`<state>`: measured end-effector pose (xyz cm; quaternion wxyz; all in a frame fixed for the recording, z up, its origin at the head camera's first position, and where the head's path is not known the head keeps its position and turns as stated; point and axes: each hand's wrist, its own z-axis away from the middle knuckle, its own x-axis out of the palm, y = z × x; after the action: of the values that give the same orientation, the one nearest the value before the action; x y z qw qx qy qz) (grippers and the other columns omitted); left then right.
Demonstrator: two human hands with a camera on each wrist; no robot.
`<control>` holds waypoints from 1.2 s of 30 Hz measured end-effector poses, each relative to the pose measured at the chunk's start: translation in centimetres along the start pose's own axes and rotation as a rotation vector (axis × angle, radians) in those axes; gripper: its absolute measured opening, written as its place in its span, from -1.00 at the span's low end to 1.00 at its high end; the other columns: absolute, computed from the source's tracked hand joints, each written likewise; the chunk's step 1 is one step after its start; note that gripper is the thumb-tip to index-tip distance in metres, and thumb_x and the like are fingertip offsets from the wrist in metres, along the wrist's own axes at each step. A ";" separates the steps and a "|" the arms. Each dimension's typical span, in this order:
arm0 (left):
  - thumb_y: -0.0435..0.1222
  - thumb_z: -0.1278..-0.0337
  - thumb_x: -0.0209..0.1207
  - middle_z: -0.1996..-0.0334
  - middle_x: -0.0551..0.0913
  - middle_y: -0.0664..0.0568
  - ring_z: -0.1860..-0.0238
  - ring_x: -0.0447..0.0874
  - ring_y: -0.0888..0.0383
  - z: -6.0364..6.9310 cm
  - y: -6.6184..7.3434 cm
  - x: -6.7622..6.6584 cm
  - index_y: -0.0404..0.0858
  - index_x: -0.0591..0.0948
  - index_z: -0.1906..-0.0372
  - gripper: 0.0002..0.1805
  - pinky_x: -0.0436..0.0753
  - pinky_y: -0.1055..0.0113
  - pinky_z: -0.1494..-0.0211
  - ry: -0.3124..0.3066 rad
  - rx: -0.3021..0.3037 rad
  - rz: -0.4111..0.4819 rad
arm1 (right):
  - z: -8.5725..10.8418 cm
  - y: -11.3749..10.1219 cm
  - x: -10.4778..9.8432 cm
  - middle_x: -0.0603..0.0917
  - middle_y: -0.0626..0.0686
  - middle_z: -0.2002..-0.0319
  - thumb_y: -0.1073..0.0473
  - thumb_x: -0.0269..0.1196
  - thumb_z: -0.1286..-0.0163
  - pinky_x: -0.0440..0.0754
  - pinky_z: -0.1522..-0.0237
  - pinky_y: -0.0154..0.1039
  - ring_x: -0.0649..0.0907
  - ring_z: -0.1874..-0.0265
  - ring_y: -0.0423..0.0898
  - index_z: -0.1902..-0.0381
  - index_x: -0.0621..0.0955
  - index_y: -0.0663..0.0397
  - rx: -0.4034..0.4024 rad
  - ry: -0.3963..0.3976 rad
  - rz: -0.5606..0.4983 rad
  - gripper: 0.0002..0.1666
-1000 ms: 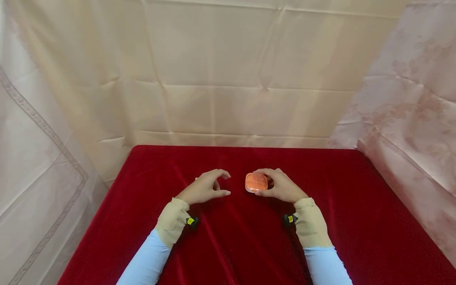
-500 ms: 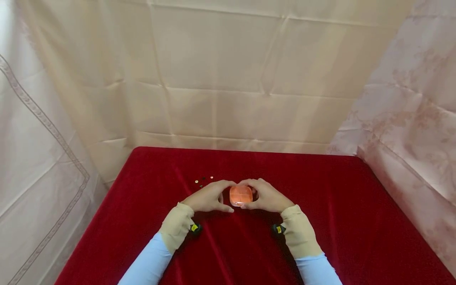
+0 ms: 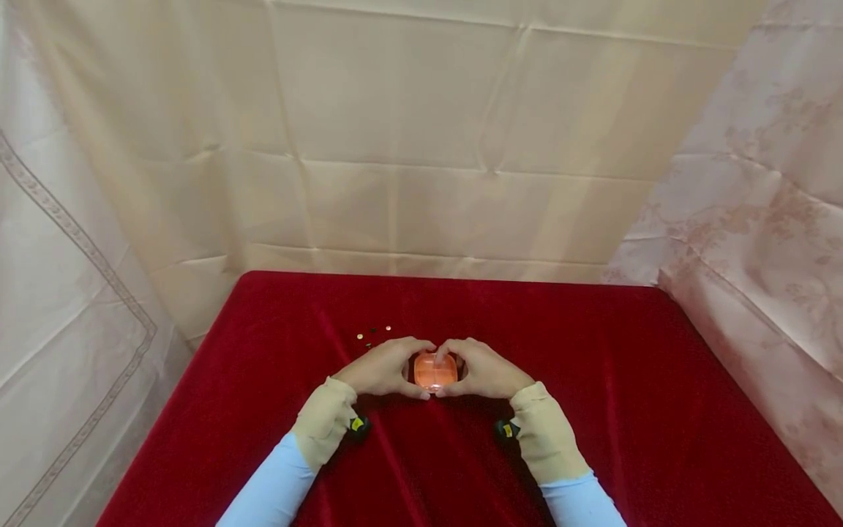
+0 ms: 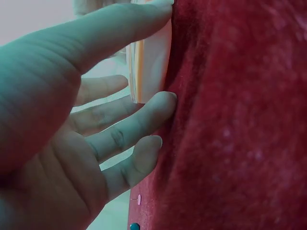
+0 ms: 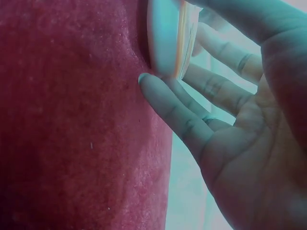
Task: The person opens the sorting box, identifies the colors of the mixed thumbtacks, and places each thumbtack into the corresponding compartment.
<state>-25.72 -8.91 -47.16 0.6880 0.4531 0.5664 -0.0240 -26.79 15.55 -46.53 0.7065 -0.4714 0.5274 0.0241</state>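
Note:
A small rounded-square orange pill box (image 3: 435, 378) with a clear top and dividing lines sits on the red cloth between both hands. My left hand (image 3: 380, 368) holds its left side, thumb at the near edge and fingers at the far edge. On the right side, my right hand (image 3: 490, 371) grips it the same way, with its index finger over the far part of the top. In the left wrist view the box (image 4: 154, 62) shows a pale lower wall and an orange rim; the right wrist view shows the box (image 5: 165, 38) beside the curved fingers.
Several tiny thumbtack-like pieces (image 3: 360, 337) lie beyond the left hand. In the left wrist view, a pink thumbtack (image 4: 139, 199) and a green piece (image 4: 135, 226) show near the little finger. Red velvet (image 3: 560, 322) covers the table; beige curtain (image 3: 421, 146) hangs behind.
The right hand has brought the pill box left and nearer to the body. My left hand has come to its left side and now holds it too. The tiny pieces have come into view.

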 end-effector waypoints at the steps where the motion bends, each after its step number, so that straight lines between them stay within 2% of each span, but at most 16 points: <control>1: -0.06 0.01 0.57 -0.18 0.61 0.06 -0.11 0.57 0.17 0.0 0.0 0.0 -0.23 0.49 -0.38 -0.16 0.56 0.20 -0.23 0.000 0.001 0.002 | 0.0 0.0 0.0 0.63 -0.12 0.18 -0.01 0.61 -0.12 0.62 0.23 -0.21 0.55 0.18 -0.10 -0.01 0.60 -0.11 0.001 -0.007 -0.005 -0.45; 7: -0.08 0.07 0.60 -0.10 0.61 0.14 -0.07 0.57 0.21 0.2 0.0 -0.2 -0.15 0.50 -0.33 -0.18 0.56 0.21 -0.21 -0.005 -0.023 0.021 | 0.1 0.0 -0.1 0.63 -0.08 0.12 0.07 0.63 -0.11 0.66 0.25 -0.25 0.63 0.23 -0.11 -0.10 0.58 -0.02 -0.011 -0.032 -0.038 -0.36; 14: -0.07 0.12 0.63 -0.04 0.62 0.14 -0.06 0.58 0.19 0.2 0.1 -0.1 -0.14 0.49 -0.29 -0.17 0.55 0.19 -0.21 -0.010 -0.031 0.023 | 0.4 -0.1 -0.2 0.65 -0.05 0.16 0.09 0.62 -0.13 0.67 0.23 -0.27 0.65 0.26 -0.12 -0.09 0.60 -0.01 -0.018 -0.041 -0.042 -0.39; 20: -0.02 0.14 0.62 -0.13 0.60 0.12 -0.13 0.56 0.20 0.2 0.3 -0.3 -0.21 0.49 -0.37 -0.08 0.54 0.19 -0.25 -0.032 -0.055 -0.019 | 0.4 -0.2 -0.6 0.69 -0.07 0.15 0.04 0.59 -0.17 0.69 0.18 -0.25 0.69 0.23 -0.12 -0.08 0.62 -0.08 -0.001 -0.061 -0.067 -0.44; 25: -0.02 0.16 0.64 -0.17 0.59 0.10 -0.16 0.55 0.20 0.2 0.1 -0.3 -0.24 0.45 -0.41 -0.01 0.54 0.18 -0.26 -0.031 -0.034 -0.037 | 0.4 0.0 -0.9 0.71 -0.11 0.13 -0.02 0.56 -0.21 0.70 0.14 -0.24 0.70 0.23 -0.15 -0.07 0.64 -0.11 -0.012 -0.053 -0.090 -0.49; 32: -0.10 0.20 0.66 -0.04 0.58 0.15 0.03 0.57 0.23 0.2 -0.1 -0.2 -0.20 0.32 -0.49 0.10 0.58 0.26 -0.12 -0.031 -0.025 0.060 | 0.6 0.5 -1.1 0.74 -0.18 0.07 -0.01 0.44 -0.37 0.67 0.03 -0.21 0.69 0.16 -0.17 -0.09 0.69 -0.14 0.013 -0.053 -0.171 -0.64; 34: -0.12 0.21 0.67 -0.02 0.57 0.13 0.08 0.56 0.21 0.2 -0.1 -0.1 -0.20 0.27 -0.52 0.15 0.58 0.26 -0.07 -0.028 -0.026 0.084 | 0.6 0.6 -1.1 0.75 -0.13 0.06 0.00 0.38 -0.44 0.68 0.05 -0.19 0.72 0.18 -0.13 -0.09 0.70 -0.10 0.028 -0.044 -0.214 -0.68; 36: -0.13 0.24 0.68 -0.06 0.56 0.11 0.04 0.57 0.20 0.1 -0.1 0.2 -0.18 0.21 -0.55 0.21 0.58 0.25 -0.10 -0.028 -0.030 0.099 | 0.6 0.7 -1.0 0.76 -0.03 0.10 0.02 0.32 -0.49 0.72 0.10 -0.16 0.74 0.23 -0.06 -0.08 0.70 -0.01 0.059 -0.028 -0.287 -0.70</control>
<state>-25.66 -8.96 -47.40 0.7028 0.4698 0.5340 0.0122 -27.19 16.86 -46.20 0.7235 -0.5205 0.4452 -0.0861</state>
